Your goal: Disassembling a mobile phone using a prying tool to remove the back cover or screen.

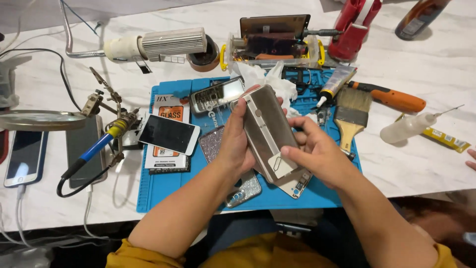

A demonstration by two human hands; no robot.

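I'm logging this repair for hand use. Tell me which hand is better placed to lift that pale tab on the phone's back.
Probably the right hand: its thumb tip already lies at the pale tab near the phone's lower end. The left hand wraps the phone's side, steadying it.

Smooth, satiny metal phone back; matt blue rubbery mat; glossy white marble-look table.
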